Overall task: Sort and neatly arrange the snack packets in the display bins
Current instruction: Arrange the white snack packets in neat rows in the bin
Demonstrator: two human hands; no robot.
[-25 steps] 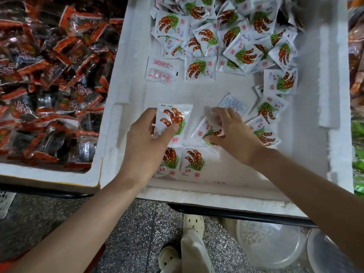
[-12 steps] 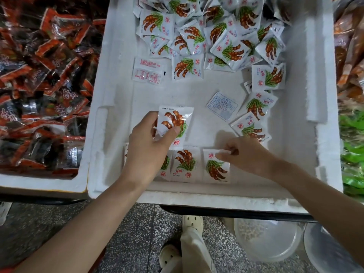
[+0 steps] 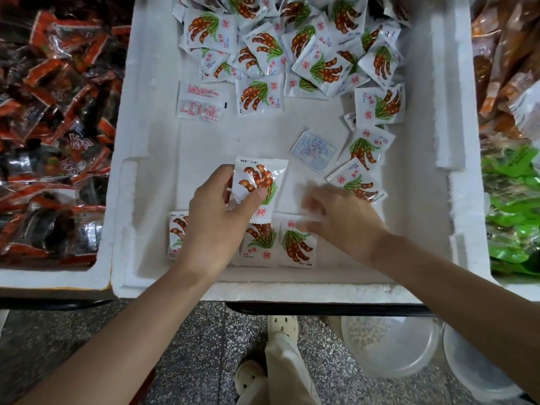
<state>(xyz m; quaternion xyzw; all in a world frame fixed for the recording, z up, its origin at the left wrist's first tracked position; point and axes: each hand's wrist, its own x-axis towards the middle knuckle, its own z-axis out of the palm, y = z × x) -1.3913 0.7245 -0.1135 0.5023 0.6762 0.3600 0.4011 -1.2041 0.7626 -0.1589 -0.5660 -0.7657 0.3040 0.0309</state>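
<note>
**Q:** Where is the packet?

**A:** Over the near half of the bin (image 3: 292, 290), in the left hand (image 3: 216, 226). One packet (image 3: 261, 185) is pinched there, thumb on its printed face and fingers curled round its left edge. It is held just over a row (image 3: 298, 244) of packets laid flat against the bin's near wall.

**Q:** How would it handle?

**A:** By the look of it, light and soft: thin glossy film, slightly puffed, crimped at top and bottom. The face is likely slippery, so a crimped seam or side edge gives the surer pinch. Squeezing the middle could crush what is inside.

**Q:** And the right hand?

**A:** The right hand (image 3: 342, 223) reaches over the right end of that row, palm down, forearm crossing the bin's near wall. Its fingers are blurred, so it cannot be told whether they hold anything.

**Q:** The rest?

**A:** A loose pile (image 3: 292, 39) fills the bin's far end, apparently unsorted.
</note>
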